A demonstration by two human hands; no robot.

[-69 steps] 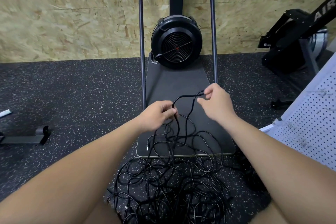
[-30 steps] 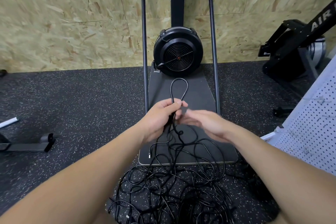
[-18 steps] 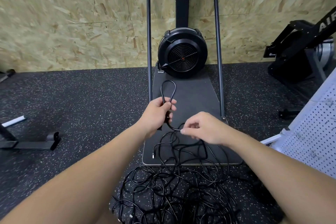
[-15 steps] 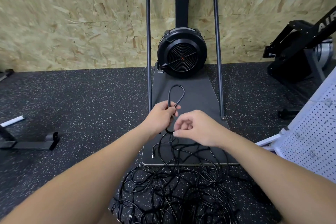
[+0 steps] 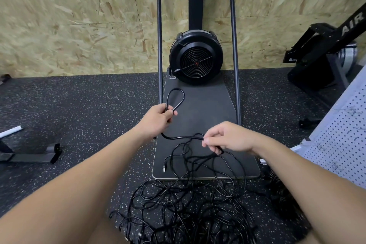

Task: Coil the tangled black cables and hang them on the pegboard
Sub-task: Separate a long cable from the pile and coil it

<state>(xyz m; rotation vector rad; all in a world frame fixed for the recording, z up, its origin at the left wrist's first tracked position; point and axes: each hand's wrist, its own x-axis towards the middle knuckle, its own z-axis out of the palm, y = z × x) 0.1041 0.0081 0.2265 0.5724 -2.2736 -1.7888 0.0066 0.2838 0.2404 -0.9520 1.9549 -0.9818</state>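
Upright, the cable loop (image 5: pixel 175 98) rises above the left hand (image 5: pixel 158 120).

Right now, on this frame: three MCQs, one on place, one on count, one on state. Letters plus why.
1. Where does the pegboard stand?
A. at the right edge
B. on the back wall
C. at the left edge

2. How many cable loops stick up from the left hand?
A. none
B. one
C. three

3. What state is the cable pile on the floor in?
A. tangled
B. neatly coiled
C. hung on pegs

Answers:
1 A: the white perforated panel leans in at the right edge.
2 B: a single loop rises above the closed fingers.
3 A: strands cross loosely, while the right hand pinches one run leading out of them.
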